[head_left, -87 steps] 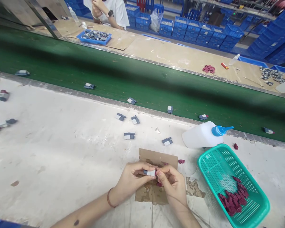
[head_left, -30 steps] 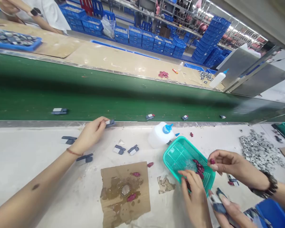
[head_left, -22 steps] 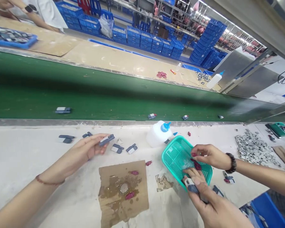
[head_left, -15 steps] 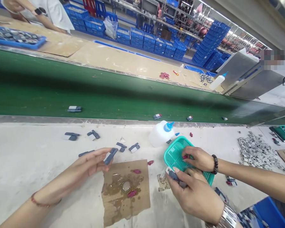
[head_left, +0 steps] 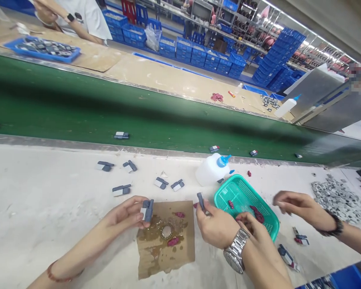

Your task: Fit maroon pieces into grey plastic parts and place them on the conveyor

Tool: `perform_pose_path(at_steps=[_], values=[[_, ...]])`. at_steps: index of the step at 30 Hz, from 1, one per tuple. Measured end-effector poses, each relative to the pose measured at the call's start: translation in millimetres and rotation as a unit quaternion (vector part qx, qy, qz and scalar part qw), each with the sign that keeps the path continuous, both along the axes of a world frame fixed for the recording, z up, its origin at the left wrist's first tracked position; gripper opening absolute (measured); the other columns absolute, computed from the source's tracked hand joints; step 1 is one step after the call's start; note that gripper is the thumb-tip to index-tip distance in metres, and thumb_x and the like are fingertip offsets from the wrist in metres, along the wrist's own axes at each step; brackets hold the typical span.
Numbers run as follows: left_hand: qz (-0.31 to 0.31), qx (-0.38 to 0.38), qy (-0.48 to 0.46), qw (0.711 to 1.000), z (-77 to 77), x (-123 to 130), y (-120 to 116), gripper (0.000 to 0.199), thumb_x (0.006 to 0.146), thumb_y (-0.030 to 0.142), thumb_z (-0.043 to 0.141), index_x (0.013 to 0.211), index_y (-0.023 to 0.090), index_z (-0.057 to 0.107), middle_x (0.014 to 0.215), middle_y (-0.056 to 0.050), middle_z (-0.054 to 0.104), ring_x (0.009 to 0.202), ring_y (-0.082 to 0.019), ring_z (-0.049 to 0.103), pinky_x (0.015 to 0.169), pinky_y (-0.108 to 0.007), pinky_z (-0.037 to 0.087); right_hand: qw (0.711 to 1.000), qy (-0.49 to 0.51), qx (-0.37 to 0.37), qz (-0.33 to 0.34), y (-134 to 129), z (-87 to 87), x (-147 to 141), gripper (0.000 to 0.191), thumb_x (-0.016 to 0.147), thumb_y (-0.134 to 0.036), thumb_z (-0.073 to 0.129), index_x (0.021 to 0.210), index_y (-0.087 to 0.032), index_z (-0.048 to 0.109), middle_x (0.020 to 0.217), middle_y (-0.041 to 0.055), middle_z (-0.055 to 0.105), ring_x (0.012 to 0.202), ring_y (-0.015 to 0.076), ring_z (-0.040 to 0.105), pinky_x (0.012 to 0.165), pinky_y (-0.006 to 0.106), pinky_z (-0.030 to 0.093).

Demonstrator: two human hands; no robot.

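My left hand (head_left: 128, 216), with a red bracelet, pinches a slate-grey and white plastic piece (head_left: 147, 210) above the left edge of a wet cardboard sheet (head_left: 183, 241). My right hand (head_left: 252, 225) reaches over the near side of a green basket (head_left: 276, 228), its fingers curled and partly hidden behind a co-worker's wrist; what they hold is unclear. Inside the basket lie red pieces (head_left: 257, 214). Two more red pieces (head_left: 173, 241) and a round metal-rimmed disc (head_left: 166, 232) rest on the cardboard. A co-worker's watch-wearing hand (head_left: 219, 228) holds another grey piece (head_left: 201, 200).
A co-worker's bead-braceleted hand (head_left: 301, 206) hovers right of the basket. A white bottle (head_left: 210, 170) with a blue nozzle stands behind it. Several grey-white pieces (head_left: 122, 190) lie left of the bottle. Beyond runs a green conveyor (head_left: 168, 120) carrying pieces. A grey heap (head_left: 331, 196) lies right.
The watch-wearing hand has moved left from the basket with its grey piece. The bead-braceleted hand has left the basket to the right. The piece in my left hand has turned, and the view has shifted.
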State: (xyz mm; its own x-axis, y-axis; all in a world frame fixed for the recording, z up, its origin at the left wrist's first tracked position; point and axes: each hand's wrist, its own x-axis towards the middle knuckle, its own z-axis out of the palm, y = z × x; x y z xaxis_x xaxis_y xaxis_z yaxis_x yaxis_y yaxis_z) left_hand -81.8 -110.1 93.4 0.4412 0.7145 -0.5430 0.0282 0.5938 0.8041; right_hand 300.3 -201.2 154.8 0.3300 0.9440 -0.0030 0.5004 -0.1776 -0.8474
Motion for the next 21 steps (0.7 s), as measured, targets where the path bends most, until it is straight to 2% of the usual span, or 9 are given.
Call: perform_pose_path(at_steps=[3,6,8,11,14,17,21], values=[[-0.002,0.001,0.0,1.0,3.3,4.5,-5.5,0.054,0.064,0.057,0.078,0.102,0.023,0.063,0.086,-0.004,0.069,0.075,-0.022,0.066,0.079,-0.035,0.052,0.998,0.036,-0.033,-0.027,-23.1,-24.6,-26.6,0.033,0.082,-0.051,0.066,0.086,-0.019,0.073,0.069,0.0012,0.069,0.063,0.0178,0.064,0.056,0.025,0.052],[-0.007,0.003,-0.008,1.0,3.9,7.4,-8.7,0.055,0.066,0.06,0.077,0.103,0.022,0.062,0.095,-0.006,0.069,0.078,-0.022,0.066,0.081,-0.035,0.053,0.987,0.12,-0.053,-0.089,-24.2,-34.5,-37.3,0.035,0.081,-0.048,0.071,0.101,-0.02,0.073,0.076,0.0035,0.071,0.065,0.0187,0.064,0.061,0.03,0.054],[-0.008,-0.003,-0.012,1.0,3.4,8.8,-10.2,0.056,0.065,0.061,0.077,0.103,0.022,0.061,0.098,-0.006,0.069,0.079,-0.022,0.066,0.081,-0.036,0.054,0.973,0.191,-0.048,-0.118,-18.6,-34.0,-38.4,0.039,0.075,-0.051,0.076,0.097,-0.019,0.075,0.076,0.0047,0.07,0.06,0.0174,0.061,0.06,0.031,0.053],[-0.01,0.001,-0.022,1.0,1.7,10.6,-13.1,0.054,0.066,0.06,0.076,0.103,0.022,0.063,0.098,-0.006,0.068,0.082,-0.022,0.064,0.081,-0.035,0.054,0.953,0.272,-0.031,-0.128,-9.3,-32.4,-39.5,0.04,0.068,-0.052,0.081,0.091,-0.02,0.076,0.078,0.0065,0.072,0.064,0.0189,0.064,0.063,0.033,0.055],[-0.007,0.005,-0.023,1.0,-0.7,13.3,-16.7,0.05,0.069,0.057,0.076,0.104,0.022,0.065,0.09,-0.005,0.067,0.082,-0.022,0.063,0.079,-0.034,0.055,0.95,0.292,-0.017,-0.111,-3.0,-35.5,-42.7,0.036,0.068,-0.05,0.081,0.093,-0.024,0.076,0.081,0.0059,0.073,0.069,0.0224,0.068,0.067,0.038,0.057],[-0.007,-0.006,-0.033,0.999,-3.8,16.6,-19.6,0.05,0.069,0.055,0.077,0.104,0.021,0.067,0.086,-0.005,0.067,0.076,-0.021,0.063,0.077,-0.034,0.055,0.951,0.295,0.003,-0.097,1.1,-40.0,-49.8,0.031,0.07,-0.049,0.079,0.092,-0.027,0.076,0.078,0.0043,0.074,0.067,0.0228,0.068,0.064,0.038,0.058],[0.006,-0.012,-0.04,0.999,-4.4,19.1,-20.8,0.052,0.064,0.054,0.081,0.102,0.02,0.069,0.088,-0.006,0.067,0.077,-0.021,0.063,0.073,-0.032,0.054,0.948,0.306,-0.01,-0.091,8.0,-40.5,-70.2,0.034,0.07,-0.05,0.079,0.09,-0.023,0.075,0.074,0.0057,0.073,0.069,0.0225,0.069,0.066,0.035,0.058]])
